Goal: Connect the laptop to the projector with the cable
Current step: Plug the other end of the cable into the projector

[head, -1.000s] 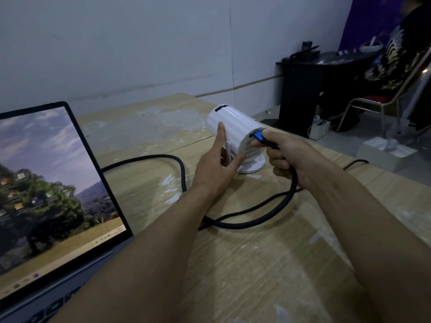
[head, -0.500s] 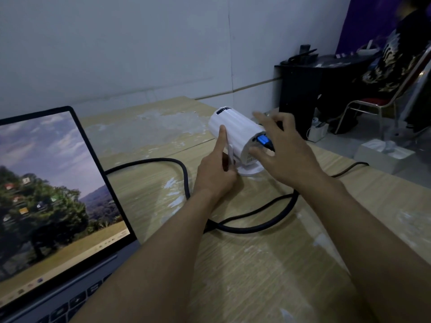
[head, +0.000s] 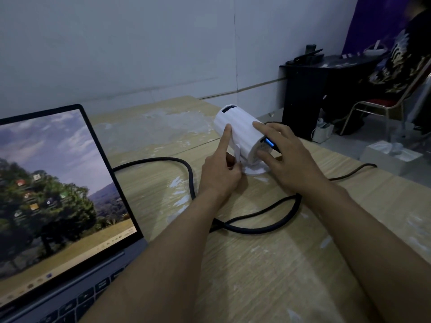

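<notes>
A white cylindrical projector (head: 240, 134) stands on its round base at the middle of the wooden table (head: 268, 276). My left hand (head: 220, 174) grips its stand bracket, with the index finger laid up along the barrel. A blue-ended plug (head: 270, 142) sits in the projector's rear face. My right hand (head: 288, 160) is spread over that rear end with fingers apart, the index finger on top and the thumb against the grille, not pinching the plug. The thick black cable (head: 268, 227) loops across the table and runs back toward the open laptop (head: 58, 183) on the left.
The table's right edge runs diagonally past my right arm. Beyond it are a white box (head: 391, 155) on the floor, a black desk (head: 310, 89) and a person seated on a chair (head: 382, 106). A thinner black cord (head: 356, 170) trails off the table edge.
My right hand let go of the blue plug, which stays in the projector's rear, and spread open over the projector's back end. My left hand kept its hold.
</notes>
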